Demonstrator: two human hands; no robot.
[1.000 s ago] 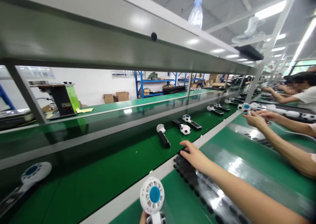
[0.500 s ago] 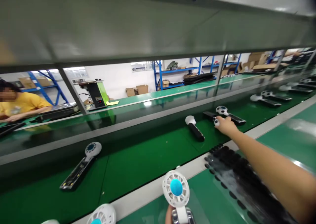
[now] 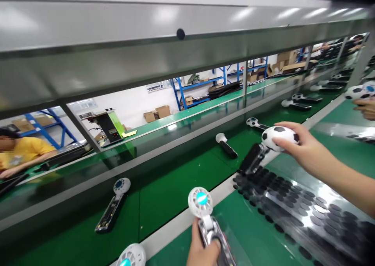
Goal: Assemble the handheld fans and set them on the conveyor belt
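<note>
My left hand (image 3: 202, 252), low in the middle, is wrapped round the handle of a handheld fan (image 3: 207, 223). Its round white head with a bright blue centre points up. My right hand (image 3: 306, 147) grips the soccer-ball-patterned head of another handheld fan (image 3: 278, 137), whose dark handle tilts down to the left above the belt's near edge. Under that handle lies a clear sheet of black round discs (image 3: 307, 197). Part of a further white fan head (image 3: 133, 254) shows at the bottom edge.
Several more fans, such as a white-headed fan (image 3: 113, 209), lie along the green conveyor belt (image 3: 172, 184). A metal beam (image 3: 140, 63) crosses overhead. At the right edge another person's hand (image 3: 366, 108) holds a ball-patterned fan; a person in yellow (image 3: 32, 154) sits across at left.
My right hand has lifted the ball-patterned fan from the belt and drawn it nearer. My left hand has risen further into view with its fan. The camera view has shifted.
</note>
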